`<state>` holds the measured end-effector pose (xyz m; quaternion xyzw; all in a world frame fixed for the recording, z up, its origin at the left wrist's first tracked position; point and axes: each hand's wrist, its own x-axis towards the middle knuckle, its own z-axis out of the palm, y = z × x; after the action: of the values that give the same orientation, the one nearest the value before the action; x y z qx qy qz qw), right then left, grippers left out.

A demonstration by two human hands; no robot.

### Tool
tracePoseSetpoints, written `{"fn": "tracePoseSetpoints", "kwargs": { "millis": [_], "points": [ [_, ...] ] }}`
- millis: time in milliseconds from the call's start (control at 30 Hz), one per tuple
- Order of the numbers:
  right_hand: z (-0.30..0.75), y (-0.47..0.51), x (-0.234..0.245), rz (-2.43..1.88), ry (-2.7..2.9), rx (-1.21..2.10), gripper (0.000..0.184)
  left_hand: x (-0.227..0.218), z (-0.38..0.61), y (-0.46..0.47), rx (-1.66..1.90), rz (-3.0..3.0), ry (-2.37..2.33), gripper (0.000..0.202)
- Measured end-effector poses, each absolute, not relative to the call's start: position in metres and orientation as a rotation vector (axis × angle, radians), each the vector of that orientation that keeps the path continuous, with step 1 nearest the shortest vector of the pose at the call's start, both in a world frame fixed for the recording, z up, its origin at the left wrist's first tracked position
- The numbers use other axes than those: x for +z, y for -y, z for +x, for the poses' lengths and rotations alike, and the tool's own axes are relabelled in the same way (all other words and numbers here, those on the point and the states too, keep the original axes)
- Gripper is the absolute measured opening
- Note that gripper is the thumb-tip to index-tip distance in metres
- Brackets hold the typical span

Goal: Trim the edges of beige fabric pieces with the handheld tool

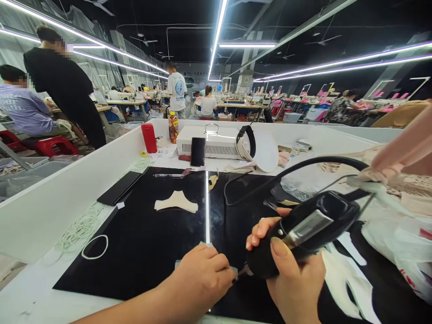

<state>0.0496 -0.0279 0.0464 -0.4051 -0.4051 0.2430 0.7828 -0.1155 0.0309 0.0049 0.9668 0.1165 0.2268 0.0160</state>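
Observation:
My right hand is wrapped round a black corded hand tool with a metal plate on its side, its tip pointing down and left. My left hand is closed in a pinch right at that tip, holding something small that I cannot make out. Both hands hover over a black mat. The tool's black cable loops back across the mat. A cream fabric piece lies farther up the mat, away from both hands.
A white machine with a phone leaning on it stands at the back, beside a red cylinder and a bottle. A pen, a dark tablet, white elastic loops and plastic bags lie around. White walls border the table. Other people work beyond.

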Motion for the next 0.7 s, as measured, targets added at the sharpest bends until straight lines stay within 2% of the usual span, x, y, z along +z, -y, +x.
{"fn": "tracePoseSetpoints", "kwargs": {
  "millis": [200,333,467,700],
  "points": [
    [0.054,0.034,0.062,-0.965,0.958,0.487,0.036,0.027,-0.167,-0.038,0.665,2.803,-0.569,0.015],
    [0.042,0.031,0.07,-1.026,1.046,0.51,0.035,0.022,-0.207,-0.04,0.662,2.691,-0.808,0.029],
    [0.016,0.019,0.067,-0.915,0.986,0.663,0.035,0.012,-0.222,-0.034,0.64,2.588,-0.932,0.038],
    [-0.012,-0.001,0.06,-0.794,0.998,0.729,0.031,0.003,-0.207,-0.03,0.724,2.506,-0.951,0.03]
  ]
}}
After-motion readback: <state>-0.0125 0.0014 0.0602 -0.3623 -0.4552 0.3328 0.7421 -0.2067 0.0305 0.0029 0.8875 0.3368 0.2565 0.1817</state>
